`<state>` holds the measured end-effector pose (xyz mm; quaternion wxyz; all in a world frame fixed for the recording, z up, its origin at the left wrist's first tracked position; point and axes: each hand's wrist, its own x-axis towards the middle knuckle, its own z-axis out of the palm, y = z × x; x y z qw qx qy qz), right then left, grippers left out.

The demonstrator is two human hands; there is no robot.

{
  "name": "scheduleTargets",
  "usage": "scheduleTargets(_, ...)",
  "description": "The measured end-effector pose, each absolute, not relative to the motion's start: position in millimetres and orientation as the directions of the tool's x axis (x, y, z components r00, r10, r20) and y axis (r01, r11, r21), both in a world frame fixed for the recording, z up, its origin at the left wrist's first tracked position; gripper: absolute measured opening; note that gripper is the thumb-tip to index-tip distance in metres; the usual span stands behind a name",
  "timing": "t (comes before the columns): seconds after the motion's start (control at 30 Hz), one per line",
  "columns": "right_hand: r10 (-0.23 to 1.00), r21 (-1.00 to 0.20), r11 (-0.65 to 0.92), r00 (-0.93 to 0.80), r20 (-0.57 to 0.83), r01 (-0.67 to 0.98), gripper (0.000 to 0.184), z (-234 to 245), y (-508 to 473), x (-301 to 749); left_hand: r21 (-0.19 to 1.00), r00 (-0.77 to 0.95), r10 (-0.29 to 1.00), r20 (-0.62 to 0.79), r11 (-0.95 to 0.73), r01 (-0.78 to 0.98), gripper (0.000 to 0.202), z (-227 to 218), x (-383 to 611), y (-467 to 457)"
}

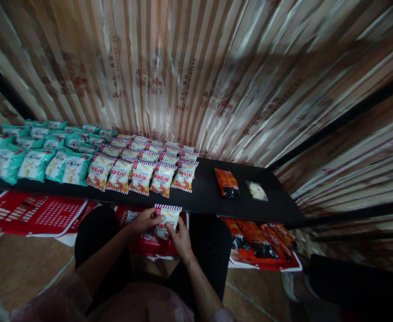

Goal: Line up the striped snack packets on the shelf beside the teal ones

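Observation:
Between my two hands, above my lap, is a small snack bag (167,215) with a striped top edge and red print. My left hand (146,222) grips its left side, thumb on the front. On its lower right, my right hand (181,237) closes with the thumb across the front. Just beyond, on the black table (206,183), stand rows of matching snack bags (142,176) with orange lower parts. Left of them are several rows of teal and white snack bags (37,164). Below my hands a red bag (151,248) is partly hidden by them.
To the right on the table lie an orange and black packet (226,182) and a small clear packet (257,191). Several orange packets (260,239) rest on red material below. A red printed sheet (35,212) hangs at left. Striped curtains (190,76) stand behind. Another person's shoe (289,286) is at right.

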<state>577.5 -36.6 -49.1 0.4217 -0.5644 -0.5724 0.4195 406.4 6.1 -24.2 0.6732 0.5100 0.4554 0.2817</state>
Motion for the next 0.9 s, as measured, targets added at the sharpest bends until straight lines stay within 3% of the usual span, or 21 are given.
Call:
scheduleTargets(0.27,0.997,-0.939,-0.055,0.075,-0.031,0.340,0.040,-28,-37,574,0.913,0.195,0.967,-0.164,0.074,0.402,0.037,-20,425,4)
scheduleTargets(0.4,0.991,-0.919,-0.071,0.135,-0.020,0.388,0.039,-23,-36,577,0.883,0.152,0.975,-0.162,0.074,0.464,0.036,-18,438,5)
scheduleTargets(0.6,0.973,-0.923,-0.055,0.226,0.035,0.381,0.039,-28,-35,584,0.940,0.184,0.957,-0.223,0.162,0.299,0.039,-13,450,8)
scheduleTargets(0.9,0.947,-0.941,-0.127,0.319,-0.021,0.314,0.046,-18,-27,595,0.974,0.391,0.892,-0.225,0.203,0.098,0.049,-27,455,-9)
